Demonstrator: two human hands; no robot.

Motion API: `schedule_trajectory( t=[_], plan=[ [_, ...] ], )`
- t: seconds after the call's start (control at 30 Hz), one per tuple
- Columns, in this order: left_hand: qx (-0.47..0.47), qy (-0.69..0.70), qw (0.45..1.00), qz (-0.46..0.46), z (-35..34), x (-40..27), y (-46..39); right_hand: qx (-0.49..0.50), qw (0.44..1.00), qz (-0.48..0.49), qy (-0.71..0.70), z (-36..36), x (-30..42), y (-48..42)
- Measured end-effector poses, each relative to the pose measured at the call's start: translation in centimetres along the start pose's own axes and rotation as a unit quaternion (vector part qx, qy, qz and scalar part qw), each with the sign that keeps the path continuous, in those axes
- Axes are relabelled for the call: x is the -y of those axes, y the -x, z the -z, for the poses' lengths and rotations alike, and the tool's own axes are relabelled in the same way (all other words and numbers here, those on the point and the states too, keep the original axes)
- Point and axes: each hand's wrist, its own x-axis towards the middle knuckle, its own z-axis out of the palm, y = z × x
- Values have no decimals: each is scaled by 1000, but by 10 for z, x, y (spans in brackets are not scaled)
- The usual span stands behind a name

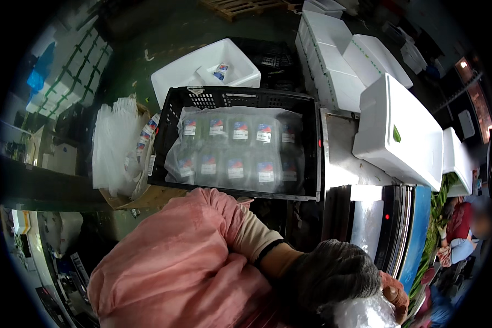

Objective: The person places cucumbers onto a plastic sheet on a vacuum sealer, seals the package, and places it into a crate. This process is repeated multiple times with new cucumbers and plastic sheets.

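My left hand (339, 272), in a dark grey knit glove, reaches across to the lower right and is closed on a clear plastic package (367, 313). My right hand (395, 293), in a reddish-brown glove, shows only in part at the package's far side, its fingers against the plastic. What the package holds is hidden. Before me stands a black plastic crate (317, 164), with a translucent liner sheet (225, 111) inside. Several labelled packs (235, 168) lie in two rows under a hazy film in the crate.
Left of the crate, a cardboard box (123, 201) holds a stack of clear plastic bags (112, 143) and a label strip (147, 131). White foam boxes (207, 61) stand behind; another foam box (397, 135) tilts at right. Beyond a steel machine (367, 221), a co-worker (461, 223) handles green vegetables (422, 250).
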Motion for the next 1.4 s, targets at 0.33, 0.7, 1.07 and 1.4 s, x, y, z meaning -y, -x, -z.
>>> schedule_trajectory(
  t=[0.33, 0.7, 1.07, 1.4],
  plan=[
    [-67, -85, 993, -57, 65, -23, 6, 27, 997, -58, -45, -47, -48, -25],
    [-501, -395, 719, 275, 246, -2, 118, 169, 874, -453, -42, -123, -249, 57],
    [-551, -411, 636, 350, 329, -12, 262, 215, 768, -588, -133, -243, -329, 179],
    [-553, -472, 469, 501, 445, -81, 317, 166, 763, -602, -167, -397, -386, 214]
  ],
)
